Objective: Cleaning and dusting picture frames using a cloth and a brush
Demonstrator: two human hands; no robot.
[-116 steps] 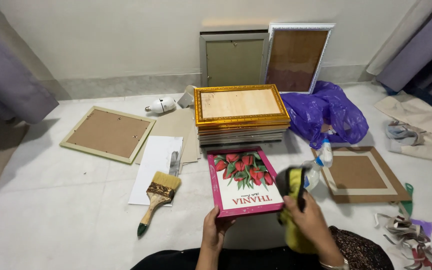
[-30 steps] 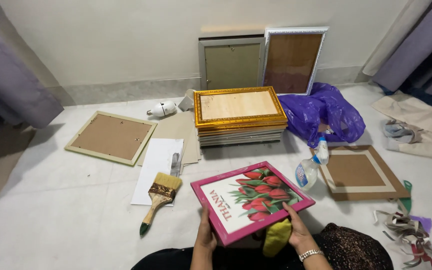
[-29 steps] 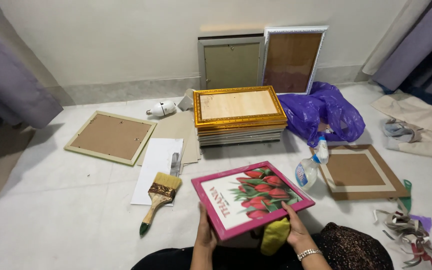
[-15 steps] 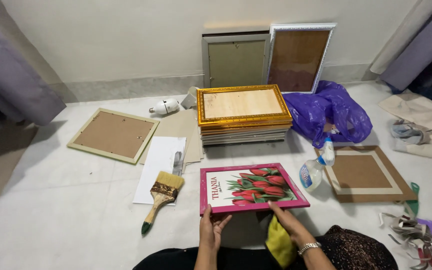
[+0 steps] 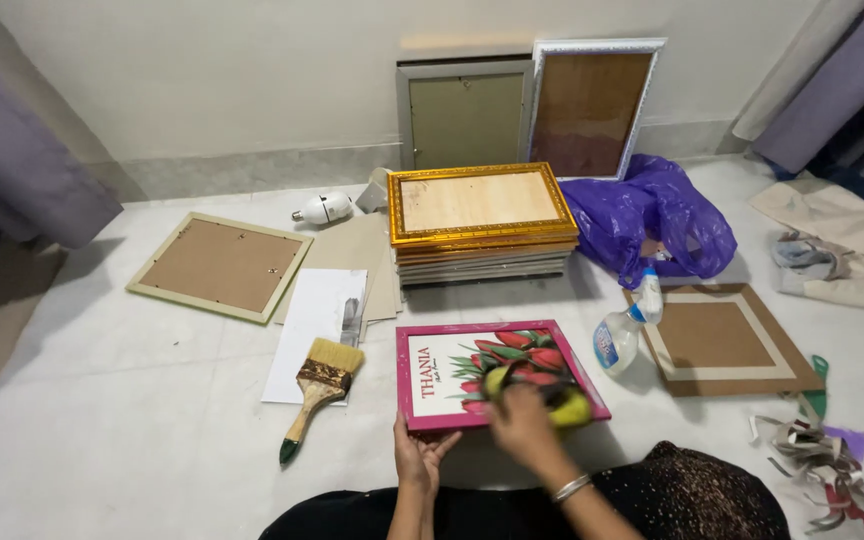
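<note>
A pink-framed picture of red tulips lies flat on the white floor in front of me, turned lengthwise. My left hand grips its near left edge. My right hand presses a yellow cloth onto the glass over the tulips; the hand is blurred with motion. A spray bottle lies just right of the frame.
A paintbrush and white sheets lie to the left. A stack of frames topped by a gold one sits beyond, with two frames against the wall. A purple bag, a backing board and scraps are at right.
The pink frame was lifted, turned from upright to lengthwise and laid flat. My right hand moved from its edge onto the glass with the yellow cloth.
</note>
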